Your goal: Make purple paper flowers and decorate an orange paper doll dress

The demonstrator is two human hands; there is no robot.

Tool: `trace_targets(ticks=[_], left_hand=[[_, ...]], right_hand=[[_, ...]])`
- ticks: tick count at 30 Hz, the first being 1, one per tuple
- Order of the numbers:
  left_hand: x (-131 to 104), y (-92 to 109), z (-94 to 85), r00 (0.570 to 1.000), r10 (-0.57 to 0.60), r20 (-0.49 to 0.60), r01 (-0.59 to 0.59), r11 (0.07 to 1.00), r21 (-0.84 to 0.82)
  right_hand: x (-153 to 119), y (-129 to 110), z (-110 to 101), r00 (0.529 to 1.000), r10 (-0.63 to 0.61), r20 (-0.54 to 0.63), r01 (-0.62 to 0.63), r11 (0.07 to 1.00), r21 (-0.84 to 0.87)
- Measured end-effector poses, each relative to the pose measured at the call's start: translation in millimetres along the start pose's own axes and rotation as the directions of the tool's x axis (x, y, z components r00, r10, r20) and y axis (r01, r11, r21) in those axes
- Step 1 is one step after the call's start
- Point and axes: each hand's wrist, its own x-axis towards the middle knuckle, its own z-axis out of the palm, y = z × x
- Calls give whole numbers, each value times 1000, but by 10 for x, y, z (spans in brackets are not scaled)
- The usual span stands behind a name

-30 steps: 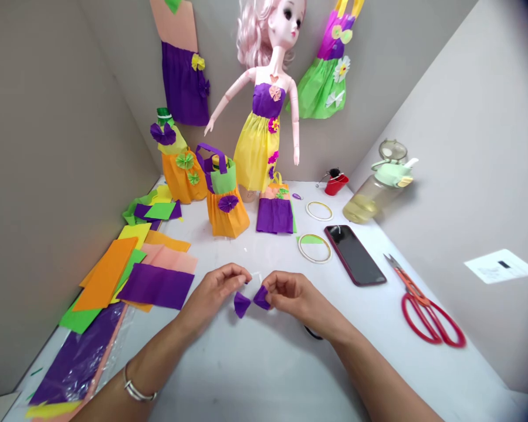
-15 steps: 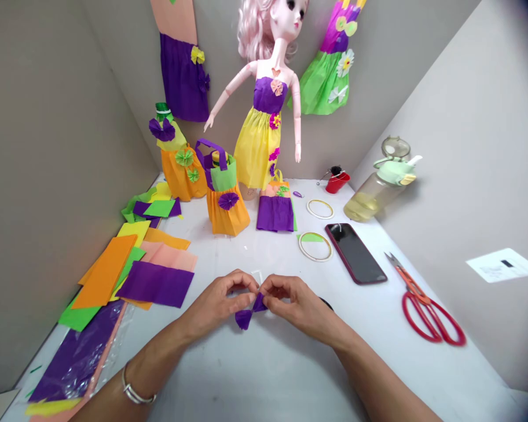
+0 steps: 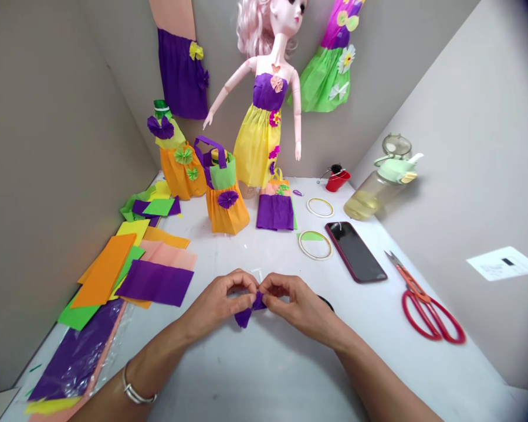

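A small purple paper piece [image 3: 243,318], narrow in the middle and flared at its lower left end, is between my two hands above the white table [image 3: 229,375]. My left hand [image 3: 222,299] pinches it from the left with thumb and forefinger. From the right, my right hand [image 3: 293,299] pinches its other part, fingertips close to those of my left hand. Part of the paper is hidden behind the fingers. A small clear strip [image 3: 257,274] lies just beyond the fingertips.
Coloured paper sheets [image 3: 156,282] lie at the left. Red-handled scissors [image 3: 426,305], a phone [image 3: 355,252], two tape rolls [image 3: 315,245] and a bottle [image 3: 378,184] are at the right. A doll [image 3: 268,111] and paper-dressed bottles [image 3: 226,202] stand at the back.
The purple paper has turned slightly between my fingers, and its flared end looks narrower. Both hands keep nearly the same place and still pinch it. The view has shifted very slightly.
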Motion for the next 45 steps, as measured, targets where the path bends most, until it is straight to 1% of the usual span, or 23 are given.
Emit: trace_targets(ticks=[2, 4, 6, 9, 12, 17, 21, 32, 39, 42, 45], left_hand=[[-3, 3, 5, 1000, -20, -11, 19, 999, -50], [-12, 18, 10, 998, -55, -40, 50, 992, -119], [-21, 37, 14, 992, -83, -98, 64, 980, -187], [-19, 56, 26, 975, -112, -193, 53, 955, -291], [-5, 61, 49, 963, -141, -230, 48, 929, -367], [0, 61, 80, 962, -151, -229, 51, 919, -392], [-3, 58, 84, 957, -148, -251, 41, 922, -385], [-3, 39, 83, 949, -146, -281, 22, 916, -401], [7, 18, 74, 938, -143, -316, -10, 899, -437], [12, 15, 74, 935, -153, -319, -16, 883, -470], [16, 22, 71, 944, -162, -288, -16, 847, -531]], right_hand=[[5, -6, -7, 1000, 4, 1, -4, 999, 45], [12, -20, -24, 1000, 13, 4, -13, 991, 130], [17, -42, -47, 1000, 28, 7, -29, 976, 216], [25, -72, -69, 999, 52, 6, -51, 952, 302], [34, -72, -60, 998, 68, -4, -62, 939, 338], [45, -24, -30, 997, 68, -26, -53, 930, 364], [45, 0, -29, 996, 72, -42, -51, 921, 386], [51, -26, -11, 989, 107, -102, -57, 913, 404], [81, -7, -20, 971, 111, -212, -3, 891, 454], [87, -13, -20, 968, 131, -216, -10, 873, 487], [83, -28, -19, 967, 158, -198, -24, 835, 549]])
